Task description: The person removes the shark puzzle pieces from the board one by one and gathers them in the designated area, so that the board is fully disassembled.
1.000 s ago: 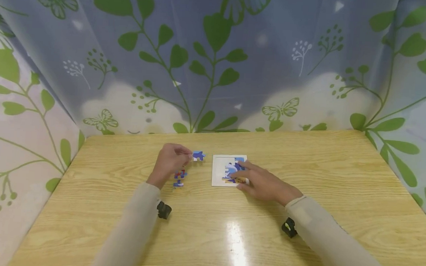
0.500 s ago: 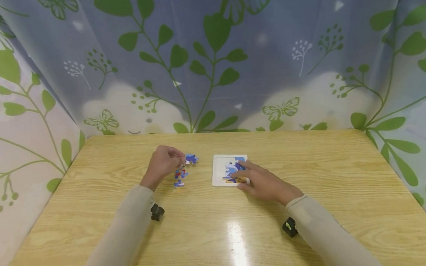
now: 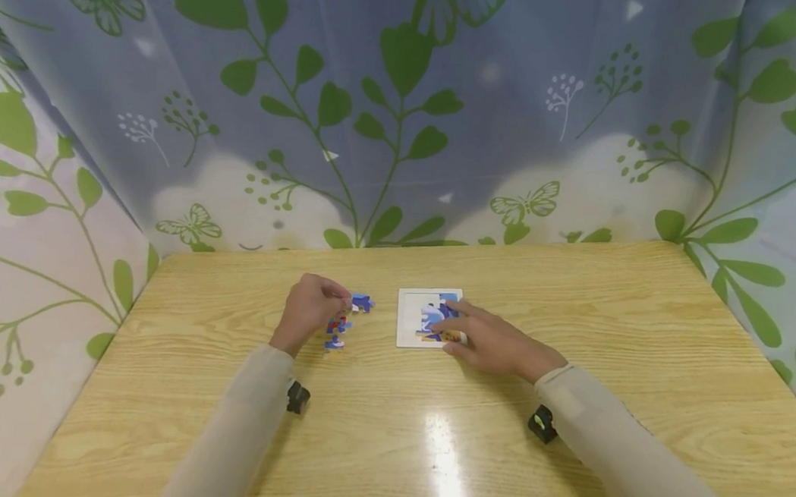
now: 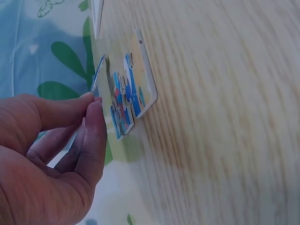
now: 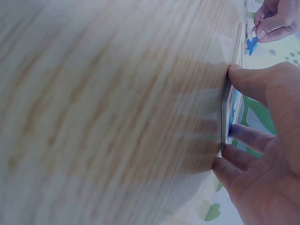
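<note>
In the head view my left hand (image 3: pixel 307 311) pinches a blue-and-white jigsaw piece (image 3: pixel 363 303) between thumb and index finger. In the left wrist view that piece (image 4: pixel 97 75) stands nearly edge-on above the wood. Loose jigsaw pieces (image 3: pixel 335 343), some with red parts, lie just below and beside this hand, partly hidden by it. To the right is a square white puzzle tray (image 3: pixel 407 326), partly filled with joined blue, white and orange pieces. My right hand (image 3: pixel 491 339) rests on its right side, fingers spread, covering part of the picture. The thumb (image 5: pixel 243 79) touches the tray's edge.
A light wooden table (image 3: pixel 388 415) carries everything, with a bright glare streak in front of the tray. Patterned curtains (image 3: pixel 417 166) with green leaves and butterflies close off the back and sides. Black wrist cameras (image 3: pixel 541 424) hang below both sleeves.
My left hand has drawn the pinched piece leftward and down, away from the tray, then shifted slightly right. The right hand and tray have stayed put.
</note>
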The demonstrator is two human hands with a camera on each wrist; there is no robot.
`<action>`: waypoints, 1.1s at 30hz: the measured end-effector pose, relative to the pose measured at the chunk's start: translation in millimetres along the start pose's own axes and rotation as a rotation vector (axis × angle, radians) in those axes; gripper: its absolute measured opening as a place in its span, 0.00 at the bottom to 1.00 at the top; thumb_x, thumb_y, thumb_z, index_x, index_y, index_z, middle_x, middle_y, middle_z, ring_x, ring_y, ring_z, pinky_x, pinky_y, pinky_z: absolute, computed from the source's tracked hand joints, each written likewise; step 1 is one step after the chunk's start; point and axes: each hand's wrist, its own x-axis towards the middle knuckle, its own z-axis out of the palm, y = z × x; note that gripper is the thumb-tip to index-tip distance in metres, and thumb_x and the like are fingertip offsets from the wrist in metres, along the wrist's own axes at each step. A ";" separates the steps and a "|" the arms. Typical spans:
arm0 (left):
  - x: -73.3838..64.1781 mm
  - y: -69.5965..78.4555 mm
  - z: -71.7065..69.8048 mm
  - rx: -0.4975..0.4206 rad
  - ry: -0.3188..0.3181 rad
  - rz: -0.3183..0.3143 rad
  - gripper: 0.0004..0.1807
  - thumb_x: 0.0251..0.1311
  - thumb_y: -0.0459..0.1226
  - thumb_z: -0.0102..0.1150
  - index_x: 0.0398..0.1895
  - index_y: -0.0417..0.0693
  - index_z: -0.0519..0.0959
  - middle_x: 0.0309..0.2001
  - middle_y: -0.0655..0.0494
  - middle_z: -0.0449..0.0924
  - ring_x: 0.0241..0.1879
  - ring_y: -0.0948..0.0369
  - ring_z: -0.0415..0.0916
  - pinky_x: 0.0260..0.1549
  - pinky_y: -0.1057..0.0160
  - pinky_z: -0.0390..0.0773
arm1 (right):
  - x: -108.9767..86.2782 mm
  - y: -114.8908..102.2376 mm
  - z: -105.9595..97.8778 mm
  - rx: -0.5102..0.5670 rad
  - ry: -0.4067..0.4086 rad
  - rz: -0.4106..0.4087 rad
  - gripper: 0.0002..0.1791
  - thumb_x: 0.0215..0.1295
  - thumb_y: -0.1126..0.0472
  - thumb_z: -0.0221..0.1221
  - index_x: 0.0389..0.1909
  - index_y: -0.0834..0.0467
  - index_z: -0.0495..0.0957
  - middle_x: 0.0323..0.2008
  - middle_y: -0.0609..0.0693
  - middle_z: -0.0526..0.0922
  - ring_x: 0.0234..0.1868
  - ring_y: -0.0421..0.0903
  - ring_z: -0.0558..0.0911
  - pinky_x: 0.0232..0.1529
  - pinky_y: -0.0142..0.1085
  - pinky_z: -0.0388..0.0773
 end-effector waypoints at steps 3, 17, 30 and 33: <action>1.2 0.8 1.2 0.032 -0.001 0.000 0.05 0.62 0.34 0.67 0.37 0.42 0.88 0.31 0.50 0.88 0.30 0.57 0.84 0.29 0.62 0.81 | -0.3 0.2 -0.2 0.001 0.000 -0.001 0.21 0.75 0.56 0.58 0.66 0.52 0.77 0.75 0.67 0.58 0.74 0.69 0.58 0.68 0.63 0.61; 0.5 3.1 3.0 0.071 -0.015 0.005 0.08 0.62 0.35 0.68 0.41 0.41 0.88 0.33 0.51 0.88 0.30 0.58 0.84 0.32 0.60 0.83 | 0.3 1.0 0.4 0.007 0.001 -0.004 0.20 0.76 0.56 0.58 0.66 0.52 0.77 0.75 0.67 0.58 0.74 0.70 0.57 0.68 0.64 0.61; -1.2 11.0 7.9 0.068 -0.025 0.057 0.08 0.61 0.34 0.68 0.41 0.39 0.88 0.36 0.47 0.88 0.30 0.55 0.84 0.29 0.61 0.82 | -0.5 0.1 0.0 0.005 -0.001 -0.007 0.20 0.75 0.56 0.58 0.65 0.53 0.77 0.74 0.68 0.59 0.74 0.70 0.58 0.68 0.64 0.61; -0.9 17.5 13.9 0.094 -0.036 0.087 0.08 0.61 0.35 0.69 0.41 0.40 0.88 0.39 0.47 0.88 0.34 0.55 0.85 0.34 0.57 0.84 | -0.2 -0.3 -0.6 -0.001 0.000 -0.005 0.20 0.75 0.55 0.58 0.65 0.53 0.77 0.74 0.68 0.59 0.74 0.70 0.58 0.68 0.63 0.61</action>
